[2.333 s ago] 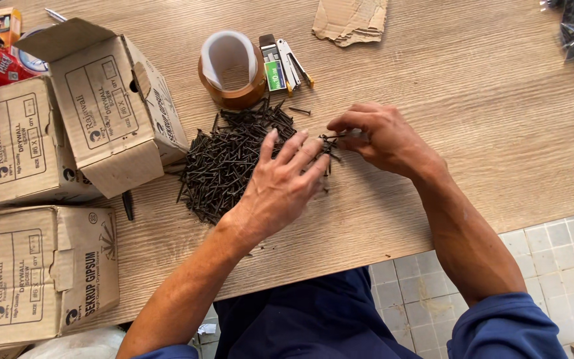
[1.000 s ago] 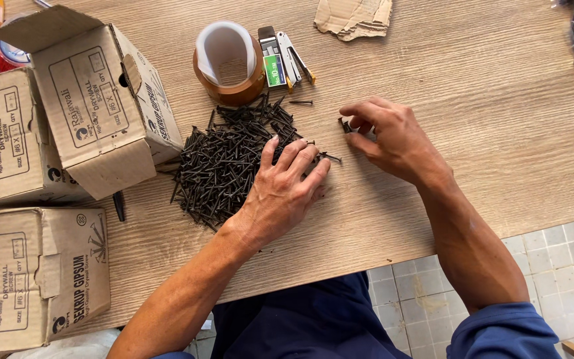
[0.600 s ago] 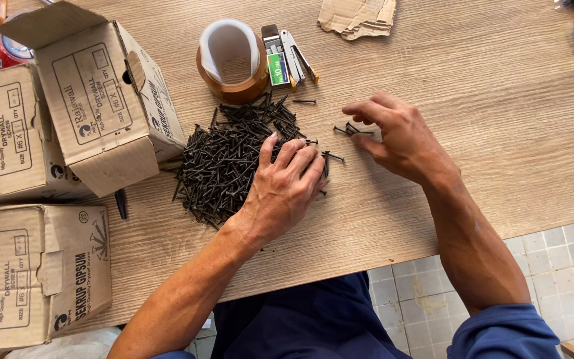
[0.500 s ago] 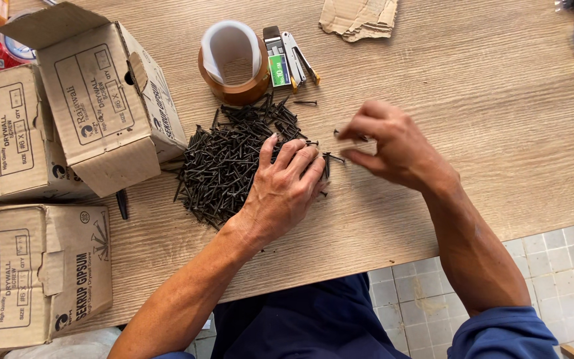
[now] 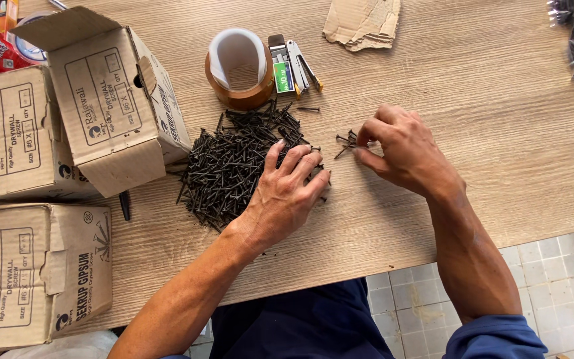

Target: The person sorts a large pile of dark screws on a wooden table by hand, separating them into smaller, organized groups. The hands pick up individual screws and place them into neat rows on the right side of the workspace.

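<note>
At frame centre, the left hand [image 5: 280,196] lies spread on the screw pile [image 5: 234,163]; just right, the right hand [image 5: 400,149] pinches a few screws [image 5: 345,141].

Our left hand [image 5: 286,193] lies palm down, fingers spread and stretched toward the far side, its bare forearm running back to the near left. Our right hand [image 5: 401,151] sits to the right of it and a little farther off, thumb and fingers pinched together at the tips, pointing left. Its forearm angles back near and right into a blue sleeve.
</note>
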